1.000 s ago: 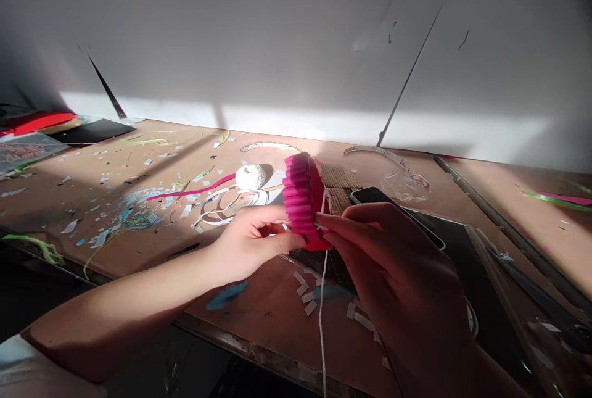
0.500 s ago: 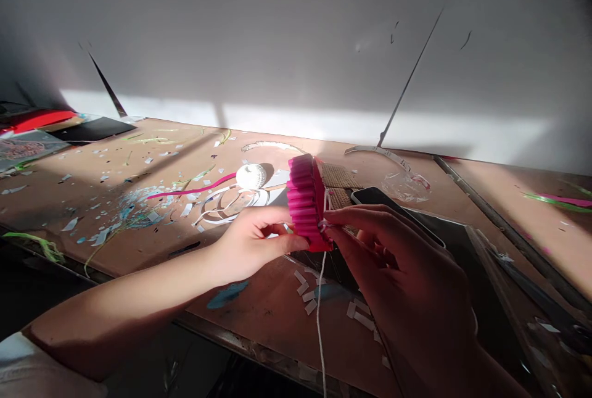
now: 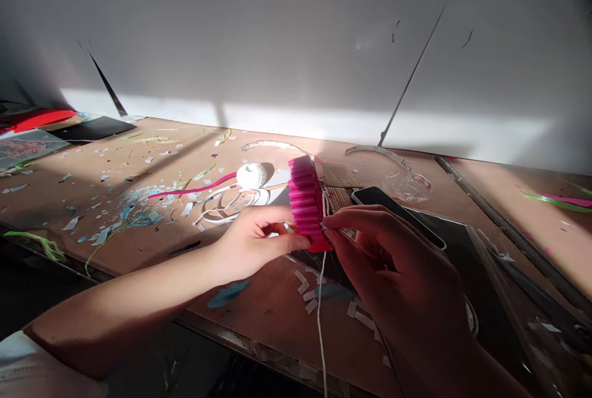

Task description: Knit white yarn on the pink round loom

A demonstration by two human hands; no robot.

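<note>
A magenta pleated paper piece [image 3: 305,200] with a red edge stands upright above the table, its ridges facing left. My left hand [image 3: 259,240] pinches its lower left side between thumb and fingers. At its right edge, my right hand [image 3: 393,256] is closed in a pinch, thumb and index finger pressed on a bit of white cord against the paper. That white cord [image 3: 320,318] hangs from the paper's lower edge down past the table's front edge. The inner fingers of my right hand are in shadow and partly hidden.
Behind the paper lie a ball of white yarn [image 3: 251,176], white paper strips [image 3: 215,211], woven burlap pieces [image 3: 340,177] and a phone [image 3: 370,195]. Scissors [image 3: 546,290] lie at the right. Paper scraps [image 3: 303,287] are scattered over the brown table [image 3: 185,157]; a pale wall [image 3: 277,34] rises behind.
My right fingertips have pressed in closer to the paper's right edge, and less of the white cord shows between them. My left hand and the paper have barely shifted.
</note>
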